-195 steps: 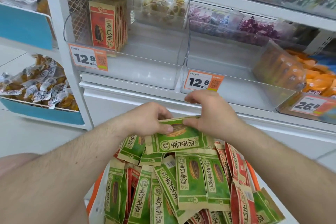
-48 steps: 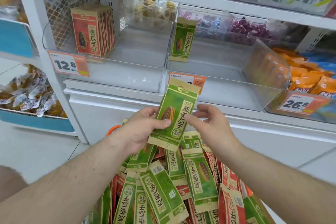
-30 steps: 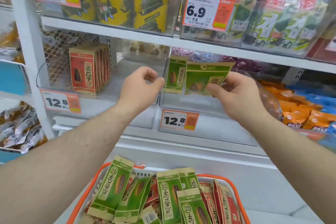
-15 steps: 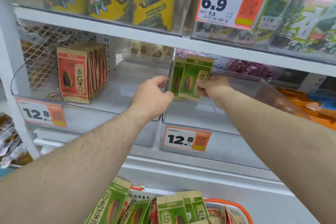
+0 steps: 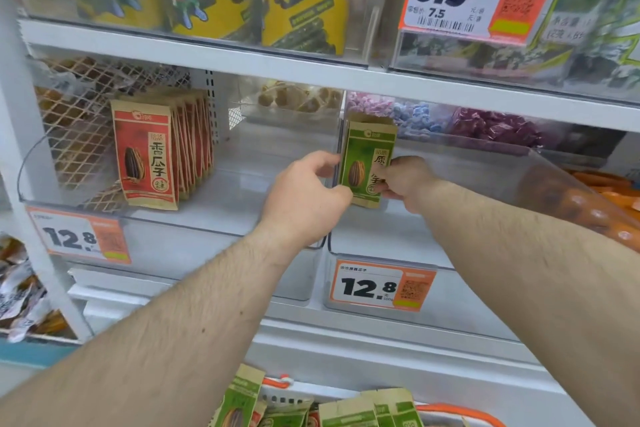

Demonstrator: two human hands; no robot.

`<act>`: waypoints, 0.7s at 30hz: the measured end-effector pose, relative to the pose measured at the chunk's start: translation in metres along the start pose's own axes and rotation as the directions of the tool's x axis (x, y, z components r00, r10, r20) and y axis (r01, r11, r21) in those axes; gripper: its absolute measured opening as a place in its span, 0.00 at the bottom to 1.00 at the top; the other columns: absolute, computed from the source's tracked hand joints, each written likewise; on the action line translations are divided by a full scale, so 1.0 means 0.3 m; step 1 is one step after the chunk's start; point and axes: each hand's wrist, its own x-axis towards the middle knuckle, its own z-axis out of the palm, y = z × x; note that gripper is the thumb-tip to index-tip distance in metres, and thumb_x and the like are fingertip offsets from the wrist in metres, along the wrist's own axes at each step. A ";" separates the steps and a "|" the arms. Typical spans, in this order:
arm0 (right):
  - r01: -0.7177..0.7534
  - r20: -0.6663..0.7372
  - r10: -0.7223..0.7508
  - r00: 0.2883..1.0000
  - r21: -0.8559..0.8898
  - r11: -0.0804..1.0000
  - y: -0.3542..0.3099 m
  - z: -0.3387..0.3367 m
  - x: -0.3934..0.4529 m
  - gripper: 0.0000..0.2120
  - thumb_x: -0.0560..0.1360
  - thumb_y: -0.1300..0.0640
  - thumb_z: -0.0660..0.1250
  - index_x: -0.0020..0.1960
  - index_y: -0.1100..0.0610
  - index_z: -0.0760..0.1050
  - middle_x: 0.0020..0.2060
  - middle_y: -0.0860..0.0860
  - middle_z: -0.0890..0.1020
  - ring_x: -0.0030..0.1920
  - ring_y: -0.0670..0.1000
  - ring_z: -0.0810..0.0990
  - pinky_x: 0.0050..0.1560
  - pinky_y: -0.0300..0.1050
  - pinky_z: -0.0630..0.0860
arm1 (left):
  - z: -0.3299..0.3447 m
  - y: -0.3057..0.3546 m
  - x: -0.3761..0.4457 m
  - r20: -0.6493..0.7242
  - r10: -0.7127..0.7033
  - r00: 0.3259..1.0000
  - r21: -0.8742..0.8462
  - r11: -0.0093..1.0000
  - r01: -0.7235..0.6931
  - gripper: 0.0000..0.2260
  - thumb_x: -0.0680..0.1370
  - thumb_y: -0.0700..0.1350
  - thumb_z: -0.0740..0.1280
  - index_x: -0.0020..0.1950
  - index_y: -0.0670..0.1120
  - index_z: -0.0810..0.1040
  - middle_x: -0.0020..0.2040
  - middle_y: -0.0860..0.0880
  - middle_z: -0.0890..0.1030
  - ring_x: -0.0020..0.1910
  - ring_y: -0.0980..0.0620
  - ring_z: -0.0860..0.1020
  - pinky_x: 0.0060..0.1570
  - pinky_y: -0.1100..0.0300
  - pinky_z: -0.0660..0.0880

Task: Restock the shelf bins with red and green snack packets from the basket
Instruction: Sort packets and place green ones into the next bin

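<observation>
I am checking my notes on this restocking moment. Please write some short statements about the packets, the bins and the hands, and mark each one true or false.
1. The green packet stands upright at the left wall of the right-hand bin. True.
2. The right hand hangs idle below the shelf. False: it pinches the green packet's right edge inside the bin.
3. The red packets stand in a row in the left-hand bin. True.
4. The price tag under the right-hand bin reads 6.9. False: it reads 12.8; the 6.9 tag hangs on the shelf above.
5. The left hand holds a red packet. False: it is at the green packet's left edge.
6. More green packets lie in the orange basket below. True.
</observation>
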 end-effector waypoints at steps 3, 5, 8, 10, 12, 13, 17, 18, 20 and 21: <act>-0.011 -0.004 0.011 1.000 0.021 1.000 -0.005 0.011 0.014 0.09 0.78 0.55 0.71 0.44 0.60 0.77 0.40 0.55 0.83 0.39 0.50 0.82 0.39 0.42 0.81 | 0.002 -0.002 0.001 0.000 -0.001 1.000 -0.007 1.000 0.001 0.17 0.72 0.46 0.68 0.60 0.56 0.79 0.55 0.58 0.80 0.44 0.54 0.77 0.47 0.61 0.72; -0.035 -0.020 0.035 0.999 0.038 0.999 -0.012 0.020 0.028 0.09 0.77 0.55 0.72 0.44 0.60 0.78 0.41 0.55 0.84 0.40 0.50 0.83 0.43 0.44 0.82 | 0.004 -0.003 0.000 -0.001 0.001 1.000 -0.010 1.000 -0.001 0.17 0.72 0.46 0.68 0.60 0.56 0.79 0.56 0.58 0.80 0.42 0.54 0.75 0.47 0.61 0.71; -0.084 -0.069 0.088 0.994 0.061 0.995 -0.018 0.032 0.040 0.09 0.76 0.54 0.73 0.45 0.61 0.79 0.41 0.55 0.84 0.47 0.53 0.85 0.52 0.51 0.83 | 0.005 -0.004 -0.001 0.001 -0.002 1.000 -0.019 1.000 0.003 0.17 0.72 0.46 0.68 0.60 0.56 0.79 0.56 0.58 0.80 0.42 0.54 0.75 0.46 0.61 0.72; -0.100 -0.075 0.105 0.992 0.064 0.993 -0.016 0.040 0.042 0.11 0.76 0.53 0.72 0.47 0.61 0.79 0.41 0.55 0.84 0.48 0.54 0.85 0.54 0.53 0.82 | 0.005 -0.004 -0.001 0.000 0.000 1.000 -0.019 1.000 0.000 0.17 0.72 0.46 0.68 0.61 0.56 0.79 0.56 0.58 0.80 0.42 0.54 0.75 0.46 0.60 0.72; -0.115 -0.071 0.120 0.990 0.064 0.991 -0.014 0.047 0.041 0.11 0.76 0.53 0.73 0.49 0.62 0.79 0.41 0.55 0.84 0.50 0.54 0.85 0.54 0.54 0.82 | 0.005 -0.003 0.000 -0.001 0.000 1.000 -0.015 1.000 0.000 0.17 0.72 0.46 0.68 0.61 0.56 0.78 0.56 0.58 0.80 0.42 0.54 0.75 0.47 0.60 0.73; -0.124 -0.068 0.128 0.989 0.066 0.990 -0.014 0.049 0.041 0.12 0.76 0.53 0.73 0.50 0.62 0.79 0.41 0.54 0.84 0.50 0.54 0.85 0.54 0.53 0.82 | 0.004 -0.002 0.000 0.000 0.000 1.000 -0.012 1.000 0.000 0.18 0.72 0.47 0.68 0.62 0.56 0.78 0.56 0.58 0.80 0.42 0.54 0.75 0.48 0.60 0.74; -0.125 -0.055 0.130 0.990 0.088 0.988 -0.018 0.043 0.037 0.11 0.76 0.54 0.72 0.51 0.61 0.78 0.42 0.54 0.84 0.43 0.51 0.84 0.39 0.44 0.82 | 0.004 0.002 -0.001 -0.001 -0.001 1.000 -0.008 1.000 0.001 0.17 0.72 0.47 0.68 0.60 0.56 0.79 0.56 0.58 0.80 0.42 0.53 0.75 0.49 0.59 0.75; -0.122 -0.053 0.127 0.991 0.087 0.989 -0.018 0.041 0.035 0.10 0.77 0.53 0.72 0.50 0.61 0.78 0.42 0.53 0.84 0.40 0.50 0.83 0.35 0.42 0.80 | 0.004 0.003 -0.002 -0.002 -0.002 1.000 -0.010 1.000 0.002 0.16 0.72 0.47 0.68 0.60 0.56 0.79 0.56 0.58 0.80 0.42 0.53 0.75 0.49 0.60 0.75; -0.123 -0.059 0.128 0.990 0.083 0.989 -0.015 0.041 0.033 0.10 0.77 0.53 0.72 0.49 0.60 0.78 0.40 0.53 0.83 0.38 0.49 0.82 0.35 0.41 0.80 | 0.003 0.004 -0.003 -0.001 -0.005 1.000 -0.011 1.000 0.005 0.16 0.72 0.47 0.68 0.60 0.56 0.79 0.56 0.58 0.80 0.43 0.53 0.76 0.49 0.60 0.75; -0.124 -0.063 0.129 0.990 0.082 0.989 -0.012 0.041 0.033 0.10 0.76 0.52 0.72 0.47 0.60 0.77 0.40 0.53 0.83 0.38 0.49 0.82 0.36 0.41 0.81 | 0.003 0.005 -0.004 0.002 -0.006 1.000 -0.011 1.000 0.006 0.16 0.72 0.47 0.68 0.60 0.56 0.79 0.56 0.58 0.80 0.43 0.53 0.76 0.50 0.59 0.75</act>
